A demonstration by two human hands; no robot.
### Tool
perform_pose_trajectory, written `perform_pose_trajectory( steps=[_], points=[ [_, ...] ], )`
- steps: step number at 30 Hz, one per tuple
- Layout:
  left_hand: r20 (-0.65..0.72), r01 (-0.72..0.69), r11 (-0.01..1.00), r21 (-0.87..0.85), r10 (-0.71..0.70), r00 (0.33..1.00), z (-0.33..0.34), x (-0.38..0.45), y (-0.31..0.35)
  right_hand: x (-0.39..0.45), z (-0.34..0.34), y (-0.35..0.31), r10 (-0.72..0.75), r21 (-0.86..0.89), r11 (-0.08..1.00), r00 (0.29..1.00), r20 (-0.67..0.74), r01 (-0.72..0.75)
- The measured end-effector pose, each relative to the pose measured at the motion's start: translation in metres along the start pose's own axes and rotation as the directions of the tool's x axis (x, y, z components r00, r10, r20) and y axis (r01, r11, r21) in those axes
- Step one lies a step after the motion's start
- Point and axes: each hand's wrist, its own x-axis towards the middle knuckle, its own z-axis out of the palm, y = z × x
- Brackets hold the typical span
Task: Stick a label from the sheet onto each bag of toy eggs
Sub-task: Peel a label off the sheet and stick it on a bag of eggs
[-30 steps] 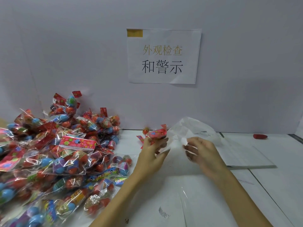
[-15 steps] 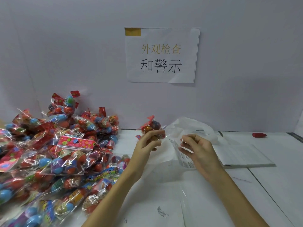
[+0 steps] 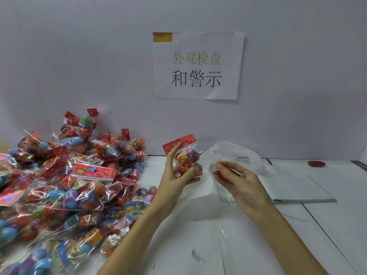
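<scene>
My left hand (image 3: 174,175) grips a clear bag of toy eggs (image 3: 188,159) upright above the table, its red flowered header card on top. My right hand (image 3: 238,179) pinches a small white label (image 3: 214,167) at its fingertips, just right of the bag and a short gap from it. A transparent label sheet (image 3: 226,196) with a few labels on it hangs under my right palm. A big heap of egg bags (image 3: 69,185) fills the left of the table.
A crumpled white plastic bag (image 3: 234,153) lies behind my hands. Flat paper sheets (image 3: 297,189) lie to the right, a small red object (image 3: 316,163) sits near the wall. A printed notice (image 3: 198,65) hangs on the wall. A loose clear film (image 3: 198,255) lies near the front.
My left hand has raised the bag and turned it upright, header card up. My right hand has peeled a label off the sheet and brought it up beside the bag.
</scene>
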Motion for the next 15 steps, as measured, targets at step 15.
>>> perform_pose_trajectory(
  steps=[15],
  points=[
    [0.14,-0.123,0.986,0.116,0.107,0.984,0.009,-0.006,-0.006,-0.003,0.012,0.019,-0.304,-0.407,0.87,0.953,0.002,0.278]
  ],
)
